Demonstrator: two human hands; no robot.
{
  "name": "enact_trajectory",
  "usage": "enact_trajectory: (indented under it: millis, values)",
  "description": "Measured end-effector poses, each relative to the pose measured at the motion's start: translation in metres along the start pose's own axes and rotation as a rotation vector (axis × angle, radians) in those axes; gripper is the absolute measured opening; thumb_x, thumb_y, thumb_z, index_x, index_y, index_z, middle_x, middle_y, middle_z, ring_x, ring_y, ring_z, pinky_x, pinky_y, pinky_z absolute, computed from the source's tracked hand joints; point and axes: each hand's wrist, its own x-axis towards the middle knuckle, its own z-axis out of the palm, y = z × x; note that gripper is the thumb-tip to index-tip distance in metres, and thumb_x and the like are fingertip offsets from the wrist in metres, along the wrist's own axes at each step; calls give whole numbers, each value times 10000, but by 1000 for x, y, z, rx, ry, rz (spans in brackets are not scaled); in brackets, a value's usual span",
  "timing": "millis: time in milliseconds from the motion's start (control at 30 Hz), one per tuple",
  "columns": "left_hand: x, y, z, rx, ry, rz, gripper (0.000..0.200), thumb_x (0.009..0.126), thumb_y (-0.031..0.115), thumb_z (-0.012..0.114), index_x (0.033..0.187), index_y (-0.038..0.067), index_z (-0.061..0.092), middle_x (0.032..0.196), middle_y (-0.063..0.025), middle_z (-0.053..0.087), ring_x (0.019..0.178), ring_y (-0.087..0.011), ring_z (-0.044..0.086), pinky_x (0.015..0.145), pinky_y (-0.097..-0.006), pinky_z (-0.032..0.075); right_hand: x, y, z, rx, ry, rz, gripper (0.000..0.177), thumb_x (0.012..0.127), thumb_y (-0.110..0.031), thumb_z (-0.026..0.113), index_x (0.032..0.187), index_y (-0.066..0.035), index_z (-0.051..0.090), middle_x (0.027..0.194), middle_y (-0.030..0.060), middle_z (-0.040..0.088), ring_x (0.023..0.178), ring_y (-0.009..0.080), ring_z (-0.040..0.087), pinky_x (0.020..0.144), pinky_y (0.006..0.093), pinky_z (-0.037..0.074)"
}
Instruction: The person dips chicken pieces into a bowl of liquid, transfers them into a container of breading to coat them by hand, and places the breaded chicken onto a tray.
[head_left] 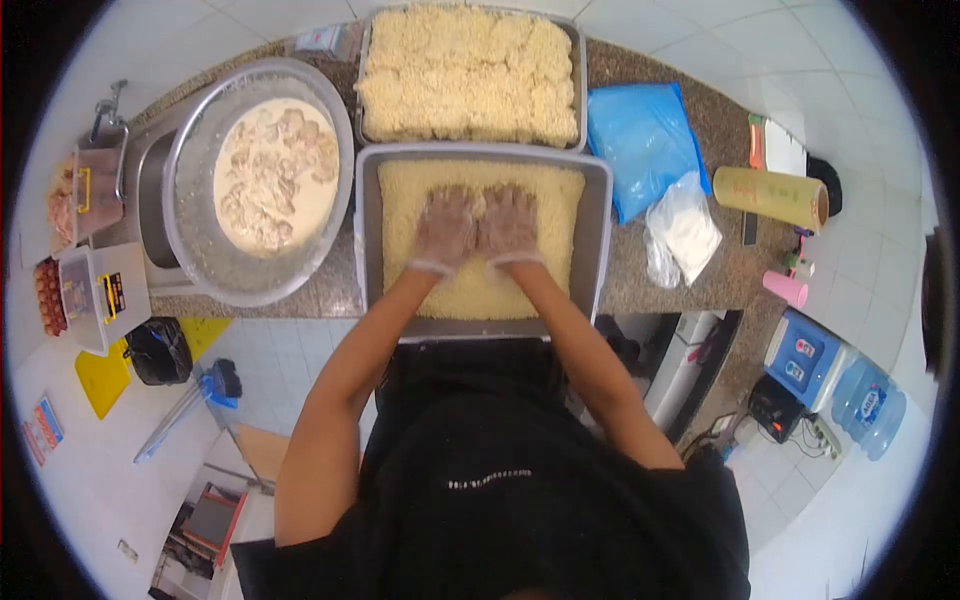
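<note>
A grey rectangular tub holds a deep layer of pale breadcrumbs. Both hands wear thin clear plastic gloves and lie side by side on the crumbs near the tub's middle. My left hand rests palm down with its fingers stretched forward, crumbs clinging around the fingertips. Close beside it, my right hand lies flat in the same way. Whatever may be under the palms is hidden. Behind the tub stands a second tray filled with rows of crumb-coated pieces.
On the left, a large metal bowl holds meat pieces in creamy batter, partly over the sink. To the right are a blue plastic bag, a clear bag of white powder and a cling film roll.
</note>
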Motion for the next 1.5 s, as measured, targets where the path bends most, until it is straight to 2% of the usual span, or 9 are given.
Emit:
enact_trajectory:
  millis: [133,200,233,300,500,933,1000,1433,1500]
  values:
    - [47,-11,-41,-64,12,-50,433,862,318,489,1193,51,567,1277,-207,511,1198,-390,455,1025,-497,332,2,37,68,-120,379,-120,481,875,-290,467,1294,-55,490,1299,223,486,1235,380,429,1076,500,265]
    - [60,-10,-34,-118,-603,58,394,860,329,480,1077,29,614,1132,-221,610,1038,-369,579,880,-456,457,52,105,129,-291,-232,-574,555,837,-362,531,1313,-82,476,1259,206,510,1220,351,453,1045,476,316]
    - [86,-30,-48,-86,-532,47,394,860,329,480,1077,29,614,1132,-221,610,1038,-369,579,880,-456,457,52,78,77,-335,-170,-598,555,837,-362,531,1313,-82,476,1259,206,510,1220,351,453,1045,476,316]
    - [62,-27,-58,-203,-416,47,422,826,357,558,1092,34,623,1059,-206,648,987,-365,610,872,-431,472,38,36,-13,-308,-557,-454,528,867,-328,496,1333,-82,464,1300,201,506,1242,323,454,1058,417,326]
    - [60,-47,-110,-110,-877,-217,612,683,363,732,1184,43,585,1195,-196,596,1115,-347,563,939,-412,453,20,52,-49,-196,-499,-49,636,848,-485,577,1328,-82,471,1279,214,530,1226,343,470,1035,408,371]
    - [-13,2,-175,-221,-230,-53,504,694,142,682,1180,60,575,1100,-210,613,1045,-366,574,935,-399,454,-107,9,-149,48,220,-72,527,741,-135,621,1257,-81,532,931,218,639,885,373,617,803,450,484]
    - [-17,14,-168,-468,265,77,289,693,66,636,979,23,634,944,-238,624,929,-414,593,850,-441,483,-102,18,-132,89,427,-192,475,740,-130,635,1206,-75,564,932,207,640,866,366,620,796,453,485]
    - [105,48,-238,-406,14,-8,301,721,127,634,977,-27,603,876,-233,619,854,-350,620,798,-397,506,-23,56,-199,156,548,-209,421,768,-177,639,1166,-56,582,920,206,619,910,373,583,809,470,462]
    - [134,53,-259,-331,-172,-211,418,756,171,609,1149,37,563,1215,-226,523,1097,-375,547,942,-401,468,0,61,-224,113,566,-203,405,774,-187,652,1162,-88,595,965,192,633,917,358,598,815,444,477]
